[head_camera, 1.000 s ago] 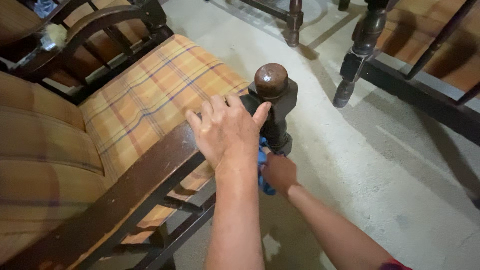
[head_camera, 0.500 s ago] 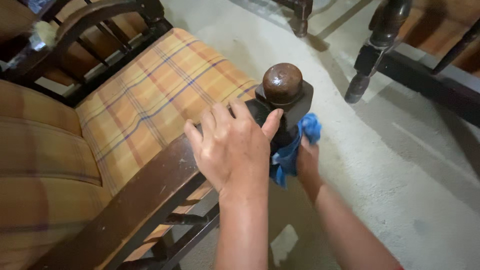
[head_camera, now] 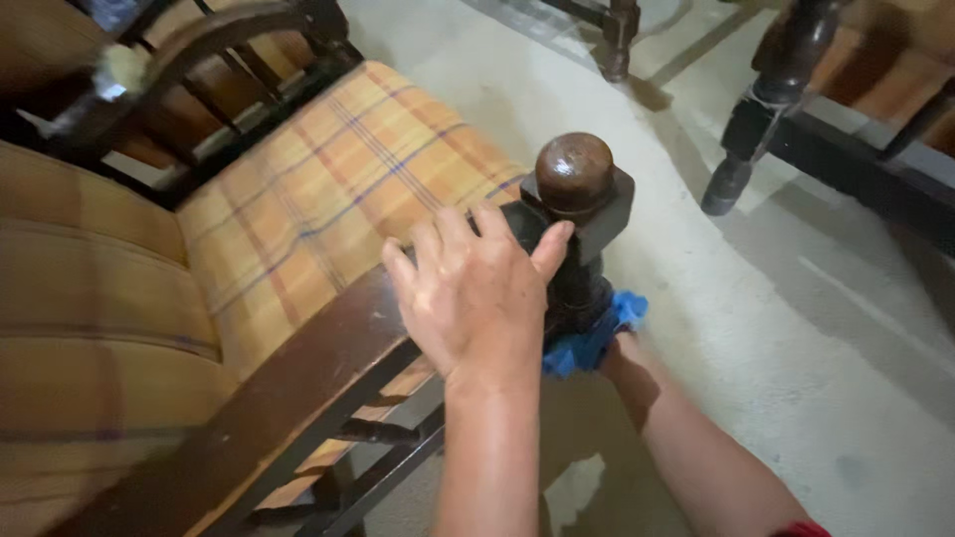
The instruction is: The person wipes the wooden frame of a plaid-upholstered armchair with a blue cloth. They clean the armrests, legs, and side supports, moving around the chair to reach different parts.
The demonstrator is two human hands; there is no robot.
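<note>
The left hand (head_camera: pixel 476 294) still grips the armrest (head_camera: pixel 298 388); the right hand (head_camera: pixel 612 348), mostly hidden, has carried its clutched blue cloth (head_camera: pixel 595 336) lower down the post (head_camera: pixel 577 229).

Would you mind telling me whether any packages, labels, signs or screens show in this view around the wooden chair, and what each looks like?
None show in this view.
What is there: a dark wooden chair arm with a round knob, a plaid orange cushion, a blue cloth, and the pale floor.

Two hands (head_camera: pixel 473 293), one blue cloth (head_camera: pixel 589 338), one round wooden knob (head_camera: pixel 574 172) and one plaid seat cushion (head_camera: pixel 338 189).
</note>
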